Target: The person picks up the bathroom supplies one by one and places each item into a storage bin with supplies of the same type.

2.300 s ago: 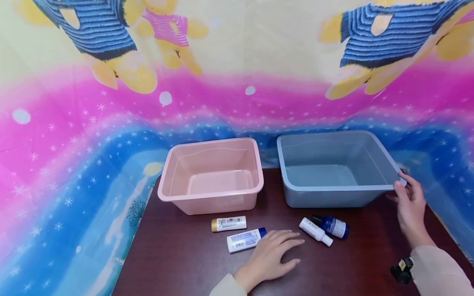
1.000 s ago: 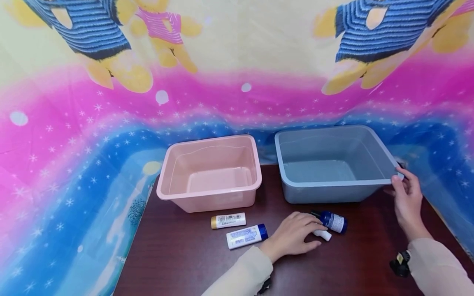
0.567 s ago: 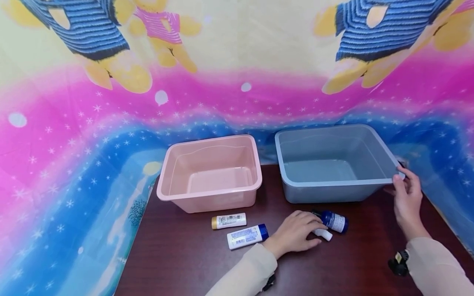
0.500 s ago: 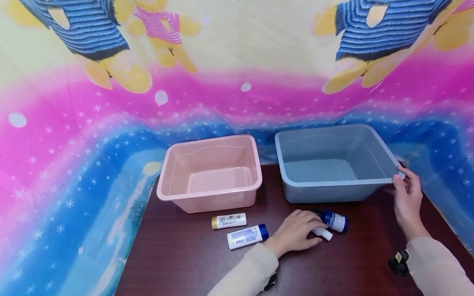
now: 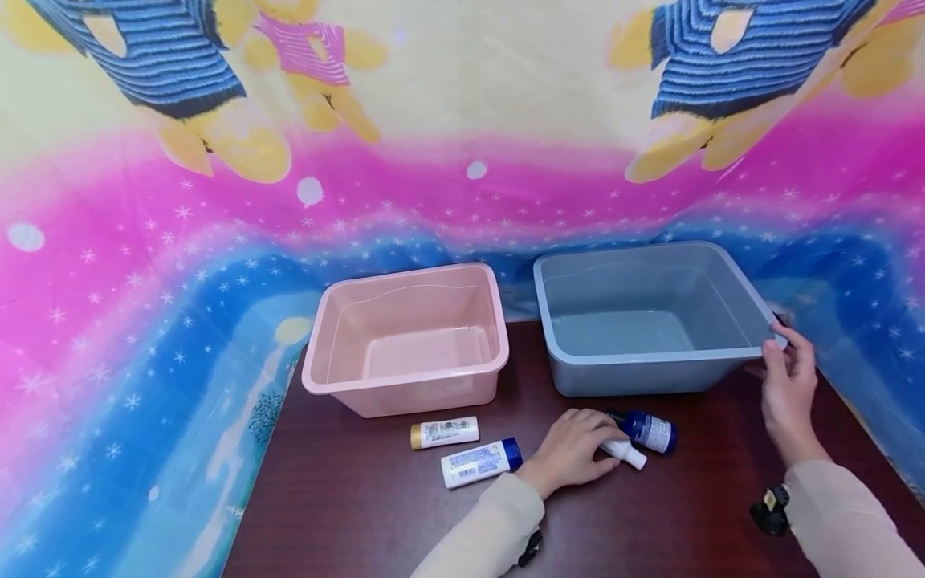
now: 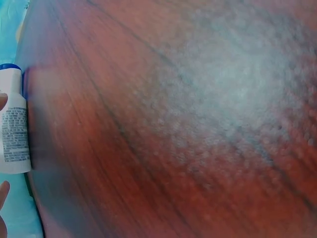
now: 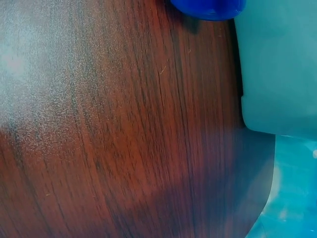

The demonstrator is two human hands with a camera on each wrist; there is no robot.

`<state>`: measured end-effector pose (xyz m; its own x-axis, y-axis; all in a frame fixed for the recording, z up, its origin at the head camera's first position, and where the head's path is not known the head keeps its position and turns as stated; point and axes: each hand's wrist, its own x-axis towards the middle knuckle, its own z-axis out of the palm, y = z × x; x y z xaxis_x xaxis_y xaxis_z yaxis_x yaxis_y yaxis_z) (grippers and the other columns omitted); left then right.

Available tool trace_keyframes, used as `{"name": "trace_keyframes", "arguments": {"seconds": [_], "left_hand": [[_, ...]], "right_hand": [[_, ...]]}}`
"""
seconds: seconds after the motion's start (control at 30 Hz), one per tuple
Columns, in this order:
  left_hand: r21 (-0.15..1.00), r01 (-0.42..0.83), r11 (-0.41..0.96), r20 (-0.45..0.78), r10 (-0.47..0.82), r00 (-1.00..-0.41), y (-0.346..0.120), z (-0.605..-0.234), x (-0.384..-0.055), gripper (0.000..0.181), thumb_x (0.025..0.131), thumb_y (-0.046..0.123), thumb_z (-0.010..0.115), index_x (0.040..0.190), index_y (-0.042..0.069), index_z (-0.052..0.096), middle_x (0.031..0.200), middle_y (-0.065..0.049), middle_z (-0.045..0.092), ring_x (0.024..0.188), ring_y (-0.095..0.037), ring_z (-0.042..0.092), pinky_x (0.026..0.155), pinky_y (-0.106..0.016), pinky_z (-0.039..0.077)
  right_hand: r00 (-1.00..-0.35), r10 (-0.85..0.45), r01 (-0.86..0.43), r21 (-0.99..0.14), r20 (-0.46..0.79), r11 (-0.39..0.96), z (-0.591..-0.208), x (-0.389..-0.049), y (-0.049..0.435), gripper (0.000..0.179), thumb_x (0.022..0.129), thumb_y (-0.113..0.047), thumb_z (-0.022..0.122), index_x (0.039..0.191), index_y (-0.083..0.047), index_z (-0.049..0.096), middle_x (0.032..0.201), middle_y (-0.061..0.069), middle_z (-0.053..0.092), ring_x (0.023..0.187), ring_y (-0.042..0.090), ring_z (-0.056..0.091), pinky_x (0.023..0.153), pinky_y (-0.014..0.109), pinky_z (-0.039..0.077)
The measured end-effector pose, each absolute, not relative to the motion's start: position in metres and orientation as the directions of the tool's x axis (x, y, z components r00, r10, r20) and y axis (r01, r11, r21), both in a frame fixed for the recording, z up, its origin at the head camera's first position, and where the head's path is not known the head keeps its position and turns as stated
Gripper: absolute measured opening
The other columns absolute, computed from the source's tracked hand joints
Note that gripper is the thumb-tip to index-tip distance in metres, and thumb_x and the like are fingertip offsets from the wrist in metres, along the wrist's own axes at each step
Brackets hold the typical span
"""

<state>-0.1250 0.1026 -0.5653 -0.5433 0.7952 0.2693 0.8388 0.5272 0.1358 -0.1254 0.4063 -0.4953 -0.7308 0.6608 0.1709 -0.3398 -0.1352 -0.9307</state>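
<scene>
My left hand (image 5: 574, 449) holds a small white bottle (image 5: 625, 453), its fingers and thumb about the body while the white cap points right and toward me. In the left wrist view, part of this bottle (image 6: 15, 134) shows at the left edge with fingertips beside it. A dark blue bottle (image 5: 654, 433) lies just behind it. With thumb and fingers, my right hand (image 5: 791, 393) grips the near right corner of a grey-blue plastic basin (image 5: 629, 379). The right wrist view catches the basin's wall (image 7: 282, 64) and a blue bottle's end (image 7: 210, 6), but no fingers.
A pink basin (image 5: 419, 395) stands left of the grey-blue one on the dark wooden table (image 5: 361, 514). Before it lie a gold-capped white tube (image 5: 445, 432) and a blue-capped white bottle (image 5: 480, 463). A printed cloth (image 5: 433, 193) hangs behind the table.
My left hand has moved right, from beside the blue-capped bottle onto the small white bottle. Lately that bottle shows a little more past the fingers. My right hand stays at the basin's corner.
</scene>
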Motion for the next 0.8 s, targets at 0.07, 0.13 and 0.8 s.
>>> {"name": "trace_keyframes", "arguments": {"seconds": [0.07,0.13,0.8], "left_hand": [[0.143,0.835,0.532,0.269,0.791,-0.55,0.1021,-0.5667,-0.1254,0.035,0.091,0.046,0.068,0.124,0.034,0.067,0.124,0.014,0.059,0.122,-0.004,0.047,0.106,-0.02,0.032],[0.148,0.83,0.537,0.266,0.787,-0.557,0.1019,-0.5675,-0.1256,0.035,0.091,0.046,0.068,0.124,0.034,0.067,0.124,0.014,0.058,0.121,-0.004,0.048,0.105,-0.02,0.032],[0.175,0.817,0.55,0.211,0.789,-0.577,0.1048,-0.575,-0.1239,0.039,0.088,0.045,0.073,0.125,0.038,0.065,0.119,0.017,0.058,0.111,0.0,0.05,0.099,-0.019,0.036]], "right_hand": [[-0.728,0.661,-0.349,-0.928,0.18,-0.132,-0.4966,-0.1261,0.4067,0.032,0.099,-0.003,0.056,0.132,-0.005,0.058,0.101,0.007,0.057,0.083,0.009,0.058,0.064,0.015,0.052],[-0.727,0.661,-0.35,-0.928,0.184,-0.127,-0.4975,-0.1266,0.4072,0.032,0.099,-0.003,0.056,0.132,-0.005,0.058,0.101,0.008,0.057,0.083,0.009,0.058,0.065,0.015,0.052],[-0.733,0.657,-0.325,-0.939,0.176,-0.111,-0.4999,-0.1274,0.4067,0.034,0.101,-0.01,0.056,0.134,-0.008,0.055,0.114,0.004,0.058,0.09,0.009,0.058,0.067,0.014,0.052]]}}
